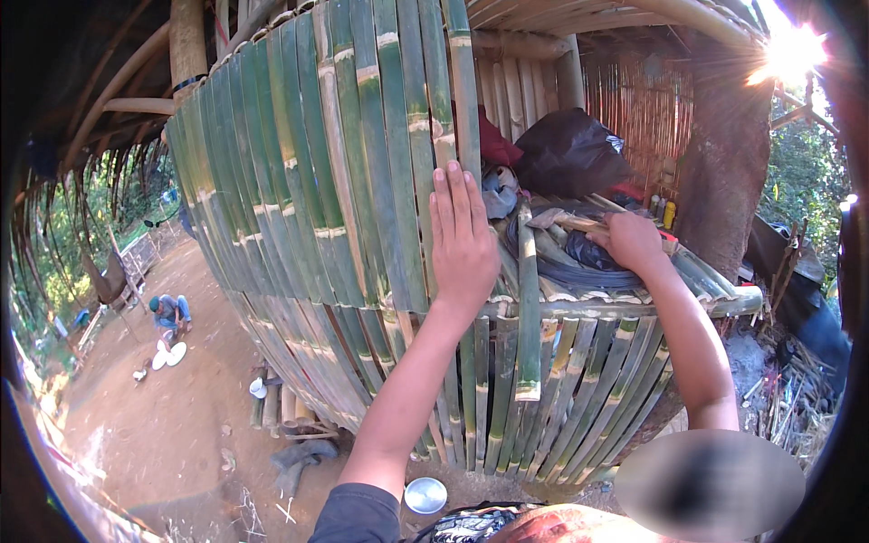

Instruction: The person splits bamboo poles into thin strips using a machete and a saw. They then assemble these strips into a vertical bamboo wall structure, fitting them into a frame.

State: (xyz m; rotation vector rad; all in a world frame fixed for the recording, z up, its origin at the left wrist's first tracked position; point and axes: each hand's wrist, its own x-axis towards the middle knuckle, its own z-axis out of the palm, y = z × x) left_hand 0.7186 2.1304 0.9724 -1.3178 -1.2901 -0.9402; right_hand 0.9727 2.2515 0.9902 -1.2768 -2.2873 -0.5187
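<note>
My left hand (463, 240) lies flat, fingers stretched out, against the upright split-bamboo slats of a green wall (299, 172). The slat under its fingertips (465, 100) stands at the wall's right edge. My right hand (631, 242) reaches over a bamboo shelf (557, 291), its fingers curled down among wooden pieces (570, 220) and dark plastic; what they grip is hidden. A coil of dark cord (579, 277) lies beside that hand. Between my hands, a loose bamboo strip (529, 335) rests on the shelf and hangs over its front edge.
Black bags (572, 152) and small yellow bottles (669, 214) sit at the back of the shelf. A thick post (729, 172) rises at right. Below are a metal bowl (425, 495) and dirt ground, where a person (169, 315) crouches far left.
</note>
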